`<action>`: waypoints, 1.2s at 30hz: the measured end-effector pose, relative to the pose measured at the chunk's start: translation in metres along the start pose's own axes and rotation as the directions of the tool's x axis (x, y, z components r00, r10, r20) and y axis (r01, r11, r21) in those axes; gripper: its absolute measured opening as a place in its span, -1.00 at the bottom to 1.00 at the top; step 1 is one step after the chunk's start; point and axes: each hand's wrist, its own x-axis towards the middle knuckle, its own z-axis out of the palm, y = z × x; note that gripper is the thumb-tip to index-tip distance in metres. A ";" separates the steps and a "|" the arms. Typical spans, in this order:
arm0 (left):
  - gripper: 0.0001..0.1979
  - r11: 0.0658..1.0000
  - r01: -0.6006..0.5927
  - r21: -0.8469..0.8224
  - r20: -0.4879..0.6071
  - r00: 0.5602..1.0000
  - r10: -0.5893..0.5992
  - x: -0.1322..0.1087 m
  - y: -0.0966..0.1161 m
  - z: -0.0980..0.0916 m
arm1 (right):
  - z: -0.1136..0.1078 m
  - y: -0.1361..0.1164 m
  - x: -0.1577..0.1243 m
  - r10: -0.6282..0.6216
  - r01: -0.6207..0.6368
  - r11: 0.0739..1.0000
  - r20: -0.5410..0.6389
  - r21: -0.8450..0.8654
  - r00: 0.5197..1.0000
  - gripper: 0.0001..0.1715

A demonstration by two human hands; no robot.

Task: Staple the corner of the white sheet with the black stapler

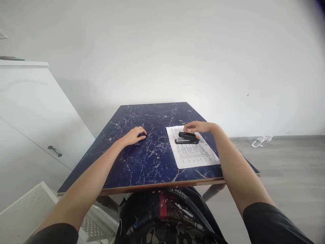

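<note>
A black stapler [188, 138] lies sideways on a printed sheet of paper [193, 154], its upper arm raised above its base. My right hand [196, 126] rests just behind the stapler, over the far edge of the sheet. Its fingers bend loosely downward, their tips partly hidden by the stapler; whether they touch it I cannot tell. On the blue marbled table [152, 162], left of the paper, my left hand [135, 136] lies with curved fingers and the thumb apart. The dark gap under its fingertips shows no object I can make out.
A small greenish piece [180, 121] lies beyond the paper. To the left stand a white cabinet [30, 112] and a white perforated stool or chair [27, 210]. Crumpled clear plastic [261, 141] is on the floor by the wall. The table's near edge [162, 185] borders my lap.
</note>
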 end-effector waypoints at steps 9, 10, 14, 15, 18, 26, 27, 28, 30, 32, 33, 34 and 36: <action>-0.59 1.000 -0.015 0.002 -0.005 1.000 0.015 0.001 -0.003 0.002 | 0.028 0.056 0.040 0.064 -0.146 0.965 -0.345 -0.218 0.936 0.13; -0.59 1.000 -0.019 0.006 -0.003 1.000 0.019 0.002 -0.002 0.002 | 0.031 0.059 0.043 0.081 -0.162 0.961 -0.336 -0.223 0.938 0.16; -0.62 1.000 -0.019 0.016 -0.002 1.000 0.019 0.003 0.000 0.002 | 0.039 0.062 0.054 0.123 -0.209 0.941 -0.306 -0.267 0.944 0.15; -0.63 1.000 -0.017 0.016 0.000 1.000 0.017 0.003 0.000 0.002 | 0.039 0.061 0.054 0.127 -0.213 0.939 -0.303 -0.271 0.944 0.15; -0.62 1.000 -0.020 0.009 0.004 1.000 0.020 0.004 0.000 0.003 | 0.031 0.056 0.048 0.095 -0.185 0.949 -0.328 -0.256 0.940 0.14; -0.65 1.000 -0.025 0.004 -0.020 0.999 0.025 0.008 -0.003 0.008 | -0.005 0.014 -0.008 -0.043 0.042 0.999 0.103 0.019 0.994 -0.16; -0.66 1.000 -0.022 0.003 -0.031 0.999 0.022 0.009 -0.003 0.009 | -0.004 0.008 -0.010 -0.045 0.040 0.999 0.171 0.035 0.984 -0.09; -0.68 1.000 -0.018 0.002 -0.043 0.999 0.018 0.009 -0.001 0.010 | -0.002 0.002 -0.010 -0.043 0.038 0.999 0.199 0.030 0.979 -0.01; -0.71 1.000 -0.007 -0.009 -0.069 0.998 0.006 0.011 0.005 0.012 | 0.008 -0.010 -0.003 -0.056 0.062 0.998 0.174 -0.032 0.983 0.04; -0.72 0.999 0.007 -0.046 -0.092 0.996 -0.011 0.014 0.014 0.016 | 0.023 -0.022 0.012 -0.111 0.125 0.986 0.125 -0.110 0.986 -0.07; -0.73 0.997 0.016 -0.080 -0.100 0.995 -0.024 0.016 0.020 0.018 | 0.031 -0.028 0.021 -0.144 0.158 0.978 0.102 -0.138 0.984 -0.16; -0.73 0.992 0.029 -0.123 -0.107 0.993 -0.042 0.017 0.025 0.021 | 0.040 -0.036 0.030 -0.178 0.187 0.970 0.070 -0.153 0.981 -0.27; -0.71 0.975 0.058 -0.214 -0.124 0.989 -0.086 0.020 0.033 0.027 | 0.060 -0.051 0.047 -0.223 0.212 0.961 -0.046 -0.177 0.974 -0.46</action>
